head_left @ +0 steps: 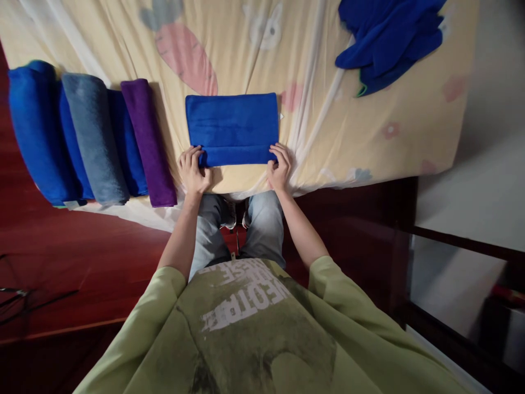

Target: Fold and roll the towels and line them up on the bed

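Head view: a pale yellow sheet [348, 142] printed with a carrot and a rabbit lies beneath everything here. Near the middle of its near edge, the blue cloth [233, 123] lies flat, a narrow strip folded along its near side. The left hand [193, 168] touches the near left corner, fingers curled over the strip, thumb lower and apart. The right hand [279, 166] touches the near right corner likewise, fingers bent on the strip and thumb close to the near edge. Each grip looks fairly narrow, but whether either one pinches the fabric I cannot tell. To the left, a row of rolls includes a thick blue roll [36, 131], a grey roll [94, 139] and a purple roll [148, 142]. At the far right lies a crumpled blue heap [389, 44].
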The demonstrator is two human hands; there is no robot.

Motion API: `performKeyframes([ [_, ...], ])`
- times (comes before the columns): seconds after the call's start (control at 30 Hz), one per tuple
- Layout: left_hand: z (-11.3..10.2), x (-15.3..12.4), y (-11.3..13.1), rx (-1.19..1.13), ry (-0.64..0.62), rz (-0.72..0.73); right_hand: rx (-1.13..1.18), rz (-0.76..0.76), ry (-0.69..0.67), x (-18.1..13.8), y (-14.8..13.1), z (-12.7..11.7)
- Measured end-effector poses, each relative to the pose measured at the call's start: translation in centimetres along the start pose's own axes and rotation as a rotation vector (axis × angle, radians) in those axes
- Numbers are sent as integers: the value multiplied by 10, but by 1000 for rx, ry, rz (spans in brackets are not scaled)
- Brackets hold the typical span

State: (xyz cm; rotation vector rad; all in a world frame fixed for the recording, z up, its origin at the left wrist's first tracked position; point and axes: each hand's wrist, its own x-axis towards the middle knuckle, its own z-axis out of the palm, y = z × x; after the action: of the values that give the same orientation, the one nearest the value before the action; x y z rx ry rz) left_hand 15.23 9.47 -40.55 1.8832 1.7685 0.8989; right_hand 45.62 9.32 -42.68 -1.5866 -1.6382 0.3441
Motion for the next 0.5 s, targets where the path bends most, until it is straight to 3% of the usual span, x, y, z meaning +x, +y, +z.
performKeyframes([
  [0.2,2,3,0,18,0,-13,-40,-36,-61,-1,-5,-7],
  [0.5,-1,4,2,-25,53,-41,-7,32,-27,4,-4,-3],
])
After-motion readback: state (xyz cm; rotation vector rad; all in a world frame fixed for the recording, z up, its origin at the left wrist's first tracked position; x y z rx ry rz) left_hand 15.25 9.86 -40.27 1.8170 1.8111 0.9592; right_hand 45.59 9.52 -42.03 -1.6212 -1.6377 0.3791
